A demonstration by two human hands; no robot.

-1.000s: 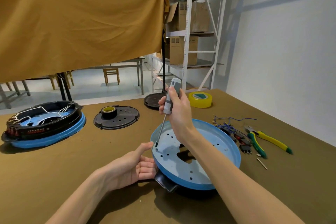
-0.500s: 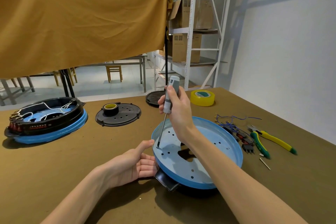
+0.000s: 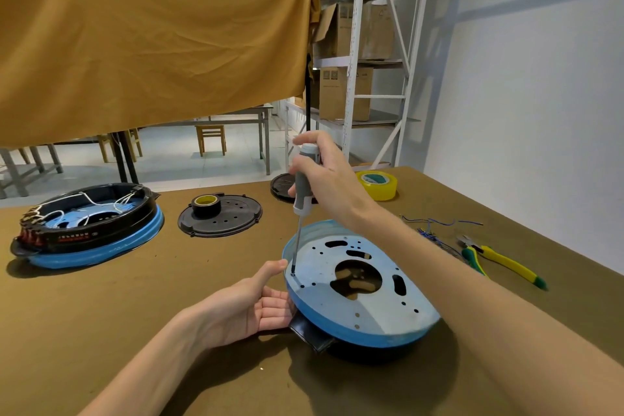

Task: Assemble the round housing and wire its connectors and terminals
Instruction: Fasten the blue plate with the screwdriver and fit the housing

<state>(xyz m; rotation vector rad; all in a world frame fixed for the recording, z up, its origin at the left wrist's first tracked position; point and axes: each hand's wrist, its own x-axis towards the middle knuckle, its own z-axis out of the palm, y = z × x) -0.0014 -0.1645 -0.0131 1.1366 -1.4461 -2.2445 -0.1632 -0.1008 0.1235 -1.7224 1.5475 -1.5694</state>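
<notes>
A round blue housing (image 3: 364, 321) with a perforated plate and black base lies in front of me on the brown table. My right hand (image 3: 329, 181) grips a grey screwdriver (image 3: 302, 192) upright, its tip set on a hole near the plate's left edge. My left hand (image 3: 250, 307) cups the housing's left rim, thumb on top by the screwdriver tip. A second housing (image 3: 91, 230), black on blue with white wires inside, sits at the far left.
A black round cover (image 3: 221, 216) carries a roll of black tape (image 3: 206, 204). Yellow tape (image 3: 378, 184) lies at the back. Loose wires (image 3: 435, 230) and yellow-green pliers (image 3: 499, 262) lie to the right. Metal shelving with boxes stands behind.
My head has moved closer and the view shifted. The screwdriver stays on the same hole and my right hand has shifted a little on the handle.
</notes>
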